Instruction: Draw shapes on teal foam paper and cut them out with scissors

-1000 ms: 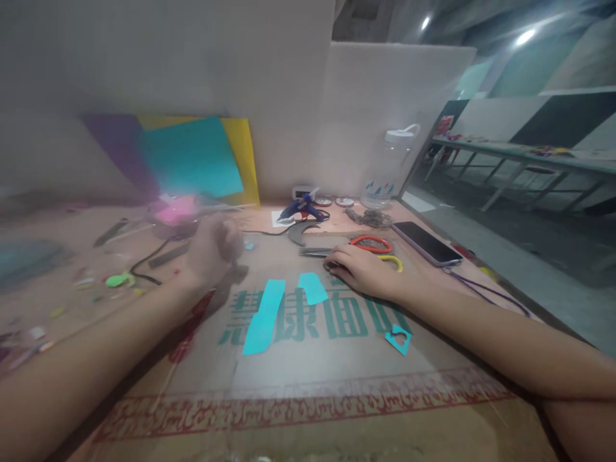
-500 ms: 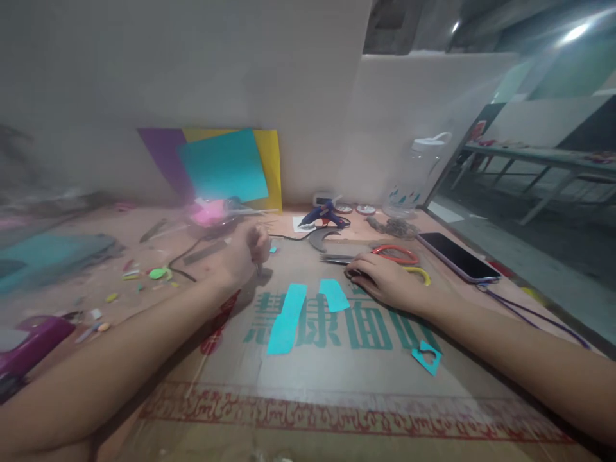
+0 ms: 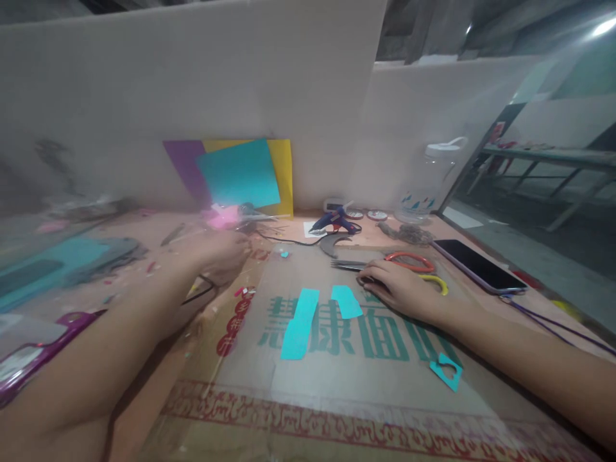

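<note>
My left hand (image 3: pixel 224 256), smeared by motion, is low over the left part of the work surface, close to a dark cord (image 3: pixel 199 292); its fingers are unclear. My right hand (image 3: pixel 397 289) rests loosely bent on the printed plastic sheet (image 3: pixel 308 385), fingers apart, beside the grey metal tips of a tool (image 3: pixel 349 265) and an orange-red handle (image 3: pixel 410 260). A yellow handle (image 3: pixel 437 282) sticks out behind the wrist. Turquoise pieces lie between my hands: a long strip (image 3: pixel 300 324) and a shorter piece (image 3: pixel 346 301). Near my right forearm is a turquoise piece with a cut-out (image 3: pixel 447 371).
A blue glue gun (image 3: pixel 334 220) and a curved grey piece (image 3: pixel 333 244) lie at the back. Coloured sheets (image 3: pixel 240 173) lean on the wall. To the right are a phone (image 3: pixel 479 266) and a clear bottle (image 3: pixel 423 186). A magenta-edged object (image 3: pixel 52 350) lies left.
My left hand has moved left and lower, away from the sheet's top edge. My right hand stays by the metal tool. The whole view has shifted slightly.
</note>
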`<state>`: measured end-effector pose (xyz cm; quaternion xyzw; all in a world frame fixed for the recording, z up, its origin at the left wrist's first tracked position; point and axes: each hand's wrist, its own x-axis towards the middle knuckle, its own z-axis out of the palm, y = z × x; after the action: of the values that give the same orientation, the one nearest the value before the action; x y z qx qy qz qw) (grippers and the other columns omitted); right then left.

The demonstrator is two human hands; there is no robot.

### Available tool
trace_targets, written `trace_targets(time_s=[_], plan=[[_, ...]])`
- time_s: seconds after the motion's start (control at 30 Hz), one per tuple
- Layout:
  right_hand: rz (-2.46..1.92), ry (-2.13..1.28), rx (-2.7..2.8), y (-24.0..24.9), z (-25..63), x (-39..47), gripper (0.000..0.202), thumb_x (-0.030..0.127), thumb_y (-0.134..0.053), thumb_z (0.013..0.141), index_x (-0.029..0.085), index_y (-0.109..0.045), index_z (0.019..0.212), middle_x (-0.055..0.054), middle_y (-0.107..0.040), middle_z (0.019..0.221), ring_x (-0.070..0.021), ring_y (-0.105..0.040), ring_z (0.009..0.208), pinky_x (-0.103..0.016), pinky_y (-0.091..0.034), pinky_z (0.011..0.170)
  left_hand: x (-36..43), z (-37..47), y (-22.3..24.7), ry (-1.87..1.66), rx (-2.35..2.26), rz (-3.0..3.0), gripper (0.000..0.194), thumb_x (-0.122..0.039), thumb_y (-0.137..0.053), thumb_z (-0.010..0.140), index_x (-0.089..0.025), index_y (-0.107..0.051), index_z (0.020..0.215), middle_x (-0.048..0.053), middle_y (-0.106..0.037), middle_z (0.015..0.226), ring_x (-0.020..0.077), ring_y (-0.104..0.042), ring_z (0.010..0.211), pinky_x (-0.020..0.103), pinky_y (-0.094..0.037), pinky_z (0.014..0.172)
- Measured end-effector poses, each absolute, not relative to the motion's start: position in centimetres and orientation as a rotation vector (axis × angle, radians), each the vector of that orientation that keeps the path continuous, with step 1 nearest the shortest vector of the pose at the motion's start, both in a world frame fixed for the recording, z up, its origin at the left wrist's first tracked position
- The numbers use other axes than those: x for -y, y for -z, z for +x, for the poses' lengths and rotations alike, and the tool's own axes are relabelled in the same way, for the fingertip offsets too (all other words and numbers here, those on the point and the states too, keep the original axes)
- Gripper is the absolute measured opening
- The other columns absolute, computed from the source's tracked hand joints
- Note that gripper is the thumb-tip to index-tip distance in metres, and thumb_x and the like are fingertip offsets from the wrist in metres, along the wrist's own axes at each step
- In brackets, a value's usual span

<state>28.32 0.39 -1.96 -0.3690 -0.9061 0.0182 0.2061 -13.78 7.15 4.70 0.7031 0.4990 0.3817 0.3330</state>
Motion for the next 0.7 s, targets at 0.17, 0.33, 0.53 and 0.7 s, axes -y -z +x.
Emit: trace_targets(time_s=[0.17, 0.33, 0.53, 0.7], plan=[[-1.026, -0.038, 2.43, 2.2, 28.4, -0.4, 0.011, 0.024, -0.057, 0.098, 0.021, -0.065, 0.105, -0.009, -0.07, 0.098, -0.0228, -0.068, 0.086, -0.037, -0.056, 0.076, -6.8, -12.6, -5.0, -0.908, -1.383, 1.983, 0.019, -0.034, -0.07, 0.076, -0.021, -0.065, 0.065, 0.0, -0.061, 0.06, 0.0175, -0.056, 0.058, 0.023, -0.038, 0.054], [-0.714, 0.073, 2.437, 0.8, 27.0, 1.9, 0.016, 0.023, -0.049, 0.103, 0.021, -0.065, 0.108, -0.011, -0.071, 0.108, -0.0215, -0.069, 0.096, -0.034, -0.057, 0.083, -2.5, -6.1, -4.4, -0.752, -1.317, 2.183, 0.025, -0.041, -0.069, 0.084, -0.024, -0.077, 0.1, 0.006, -0.077, 0.107, 0.0246, -0.067, 0.098, 0.027, -0.047, 0.081], [-0.752, -0.163, 2.525, -1.9, 24.3, 6.4, 0.028, 0.028, -0.04, 0.108, 0.024, -0.064, 0.121, -0.007, -0.076, 0.111, -0.0192, -0.072, 0.097, -0.029, -0.057, 0.085, 5.2, 0.9, -2.2, -0.498, -0.935, 2.232, 0.03, -0.04, -0.06, 0.094, -0.021, -0.069, 0.116, 0.005, -0.075, 0.101, 0.0212, -0.067, 0.089, 0.031, -0.05, 0.081], [-0.598, 0.184, 2.624, -3.4, 24.6, 6.3, 0.029, 0.024, -0.041, 0.105, 0.021, -0.066, 0.12, -0.014, -0.075, 0.116, -0.0254, -0.071, 0.098, -0.039, -0.058, 0.084, 3.1, -1.3, -3.4, -0.49, -0.953, 2.269, 0.02, -0.03, -0.057, 0.094, -0.024, -0.073, 0.104, 0.004, -0.076, 0.102, 0.0218, -0.066, 0.089, 0.029, -0.048, 0.077]])
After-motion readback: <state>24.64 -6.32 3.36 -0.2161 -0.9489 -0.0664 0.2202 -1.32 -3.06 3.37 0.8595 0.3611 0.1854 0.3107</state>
